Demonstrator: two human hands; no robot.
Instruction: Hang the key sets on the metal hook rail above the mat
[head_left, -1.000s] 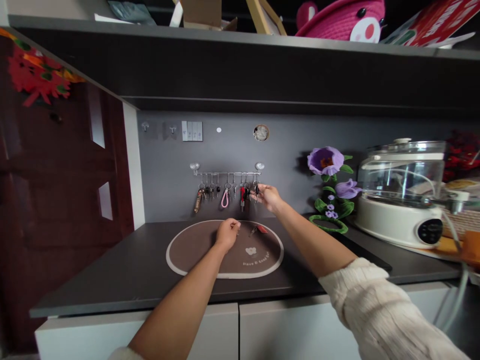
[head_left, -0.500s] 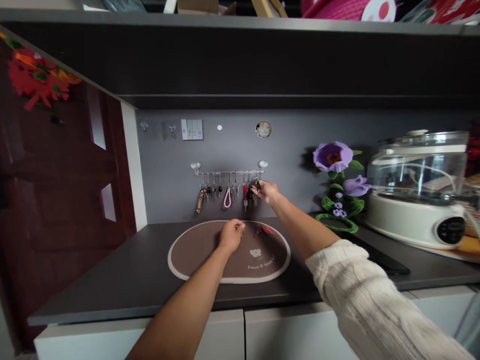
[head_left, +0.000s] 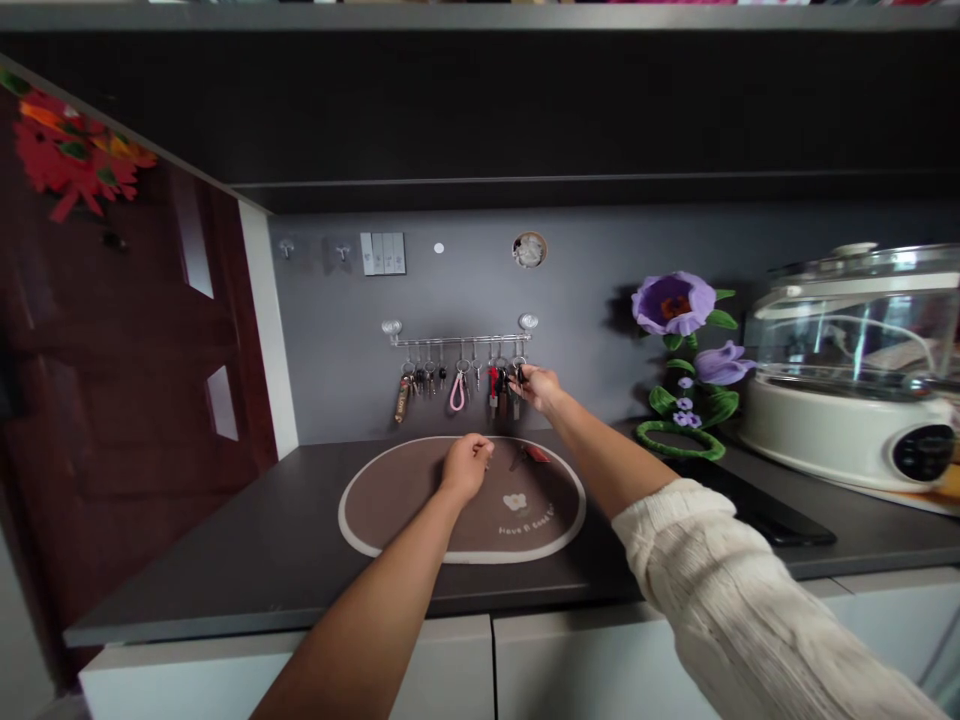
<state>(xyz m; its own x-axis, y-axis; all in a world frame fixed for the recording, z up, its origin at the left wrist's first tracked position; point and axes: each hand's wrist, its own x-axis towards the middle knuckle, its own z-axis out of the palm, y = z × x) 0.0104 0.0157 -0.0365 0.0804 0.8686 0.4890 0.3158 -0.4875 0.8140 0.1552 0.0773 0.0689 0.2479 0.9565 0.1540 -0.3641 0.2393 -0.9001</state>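
My right hand (head_left: 541,388) reaches up to the right end of a metal key rail (head_left: 459,341) on the grey wall and pinches a dark key (head_left: 518,378) hanging there. Several key bunches hang along the rail, one with a pink loop (head_left: 457,395) and one with a red tag (head_left: 493,383). My left hand (head_left: 466,466) rests closed over the brown oval mat (head_left: 390,500) on the dark counter, fingers curled on something small I cannot make out. A key with a red tag (head_left: 533,456) lies on the mat just right of that hand.
A purple fabric flower (head_left: 675,305) stands right of the mat, and a white steamer with a clear lid (head_left: 847,370) beyond it. A dark red door (head_left: 112,400) is at the left. A dark overhead cabinet (head_left: 525,110) hangs above. White cabinet fronts (head_left: 570,660) sit below the counter (head_left: 247,570).
The view has tilted down and shifted slightly. My right hand has stayed at the rail's right end, closing in on the last hanging key. My left hand has barely moved on the mat.
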